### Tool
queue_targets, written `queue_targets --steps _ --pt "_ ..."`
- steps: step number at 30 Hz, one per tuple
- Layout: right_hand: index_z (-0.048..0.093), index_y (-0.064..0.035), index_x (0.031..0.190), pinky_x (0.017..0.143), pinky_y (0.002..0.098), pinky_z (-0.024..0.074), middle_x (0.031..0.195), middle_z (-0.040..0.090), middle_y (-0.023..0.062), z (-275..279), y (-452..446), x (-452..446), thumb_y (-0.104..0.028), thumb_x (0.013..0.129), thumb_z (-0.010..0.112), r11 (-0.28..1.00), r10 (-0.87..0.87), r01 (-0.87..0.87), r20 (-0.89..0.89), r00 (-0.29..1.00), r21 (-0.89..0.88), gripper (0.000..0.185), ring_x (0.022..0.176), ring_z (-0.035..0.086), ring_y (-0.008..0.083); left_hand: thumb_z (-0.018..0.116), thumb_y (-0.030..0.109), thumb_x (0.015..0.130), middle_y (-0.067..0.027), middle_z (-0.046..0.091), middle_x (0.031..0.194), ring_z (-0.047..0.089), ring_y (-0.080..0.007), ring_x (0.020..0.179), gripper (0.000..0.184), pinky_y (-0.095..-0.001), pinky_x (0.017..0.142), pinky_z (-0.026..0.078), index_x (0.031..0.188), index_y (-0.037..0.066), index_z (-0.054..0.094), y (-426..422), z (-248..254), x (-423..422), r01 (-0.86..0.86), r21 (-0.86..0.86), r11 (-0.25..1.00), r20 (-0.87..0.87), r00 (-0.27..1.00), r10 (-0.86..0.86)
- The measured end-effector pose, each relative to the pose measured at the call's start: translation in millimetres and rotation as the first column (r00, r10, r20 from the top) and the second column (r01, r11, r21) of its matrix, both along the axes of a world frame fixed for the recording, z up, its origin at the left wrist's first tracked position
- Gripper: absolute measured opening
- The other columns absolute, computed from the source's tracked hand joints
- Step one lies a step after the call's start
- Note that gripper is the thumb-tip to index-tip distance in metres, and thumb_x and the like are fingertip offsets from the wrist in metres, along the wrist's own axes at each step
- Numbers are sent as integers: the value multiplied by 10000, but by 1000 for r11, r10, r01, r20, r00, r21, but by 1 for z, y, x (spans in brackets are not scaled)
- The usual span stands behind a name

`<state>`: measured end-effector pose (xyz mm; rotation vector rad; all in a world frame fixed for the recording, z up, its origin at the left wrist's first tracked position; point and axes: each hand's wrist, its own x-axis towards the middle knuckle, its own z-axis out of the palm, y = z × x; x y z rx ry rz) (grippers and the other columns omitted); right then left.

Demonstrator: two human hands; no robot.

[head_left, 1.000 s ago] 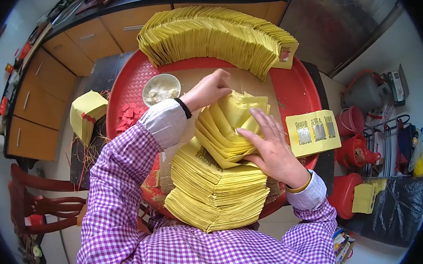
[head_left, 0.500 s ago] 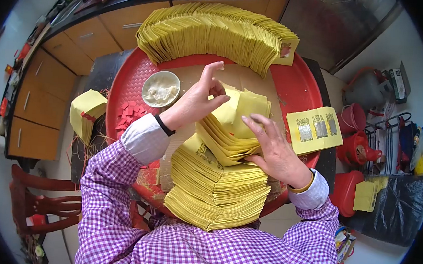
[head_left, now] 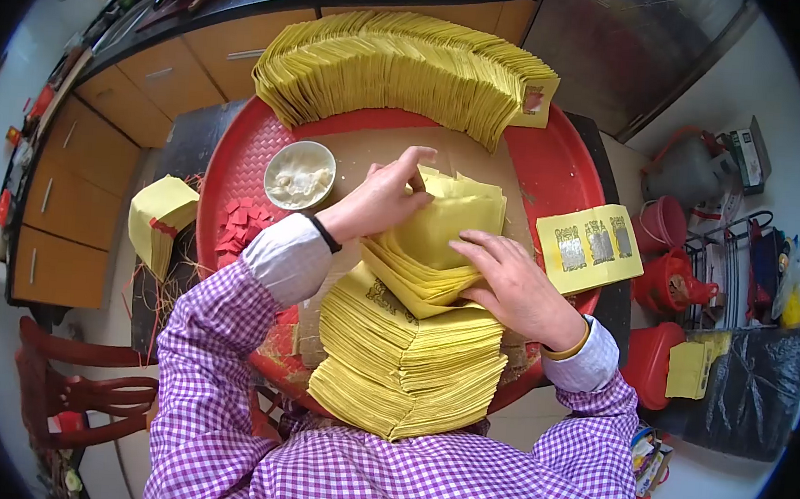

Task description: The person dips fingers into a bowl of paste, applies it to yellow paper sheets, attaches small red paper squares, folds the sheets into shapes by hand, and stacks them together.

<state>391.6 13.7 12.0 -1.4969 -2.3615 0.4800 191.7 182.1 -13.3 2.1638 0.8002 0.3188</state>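
Note:
In front of me rises a tall stack of folded yellow paper point(head_left: 411, 352) with dark printing on its upper face. On top of it lies a bundle of loosely folded yellow sheets point(head_left: 442, 239), bent over in the middle. My left hand point(head_left: 380, 197) has its thumb and curled fingers closed at the bundle's upper left edge, its index finger raised. My right hand point(head_left: 522, 290) grips the right side, fingers over the top sheet and thumb low at the fold. Small red paper squares point(head_left: 242, 225) lie left of the stack, beside a bowl of pale paste point(head_left: 300, 176).
A round red tray point(head_left: 578, 160) carries everything, with brown cardboard point(head_left: 352, 144) on it. A long curved row of folded yellow papers point(head_left: 394, 73) stands at the back. Printed yellow sheets point(head_left: 590, 249) lie right, a tied yellow bundle point(head_left: 163, 219) left. A wooden chair point(head_left: 85, 380) stands at lower left.
The top sheet has been folded over, and the small red piece seen on it is now covered. My left hand has lowered onto the paper; my right fingers have moved slightly inward.

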Motion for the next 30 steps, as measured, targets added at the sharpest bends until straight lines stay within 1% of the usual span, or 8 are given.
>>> queue_targets --steps 3,7,8,13,17,23,27,30 --pt "393 -65 1413 1074 433 394 1398 430 163 2 1 -2 -89 770 735 997 -67 64 -67 996 -43 728 1257 469 319 630 64 912 -86 679 1017 635 -234 838 579 -335 758 501 1416 94 347 -16 19 -8 -39 -136 990 29 999 44" --pt "366 -59 1430 1095 451 377 1459 369 183 10 2 -9 -84 757 746 993 -111 111 -7 994 46 774 1307 425 343 617 25 903 -52 680 950 615 -179 753 582 -285 663 474 1411 102 344 -37 20 -18 78 190 979 118 988 -101" --pt "366 -59 1430 1095 451 377 1459 369 183 9 2 -9 -84 757 746 993 -109 110 -7 994 45 774 1307 425 343 617 25 903 -52 680 950 615 -179 753 582 -285 663 474 1411 102 344 -37 19 -19 76 189 979 118 988 -100" --pt "345 -60 1444 1123 469 350 1488 325 196 3 0 -6 -82 748 753 998 -59 60 -8 998 30 807 1357 370 367 603 -10 892 -53 667 884 603 -146 732 553 -251 616 448 1388 90 381 -21 11 -24 -77 68 995 226 972 59" --pt "350 -56 1440 1147 486 319 1503 309 202 3 -2 -5 -92 752 754 997 -75 73 37 997 33 799 1385 339 372 594 -27 887 -58 645 846 582 -146 713 503 -255 617 445 1352 71 428 -18 29 -33 108 -89 990 21 994 -106" --pt "363 -61 1435 1169 508 270 1516 296 198 1 0 -8 -101 752 757 998 -59 58 52 997 27 789 1404 307 376 589 -34 880 -50 615 810 554 -149 683 471 -266 609 440 1322 72 464 -21 25 -29 65 -97 993 67 996 -58" --pt "381 -77 1434 1187 514 223 1533 271 190 10 -1 -11 -106 751 759 996 -64 60 53 997 68 781 1430 261 375 594 -29 874 -36 574 773 517 -138 653 477 -263 598 426 1318 84 465 -19 9 -18 -63 -6 998 165 984 63" --pt "389 -87 1435 1192 511 211 1540 258 184 4 -2 -9 -107 753 758 998 -39 36 59 997 50 776 1438 245 372 596 -27 872 -32 565 770 510 -131 652 473 -259 597 422 1312 89 468 -9 -3 -12 -115 -54 992 199 972 123"
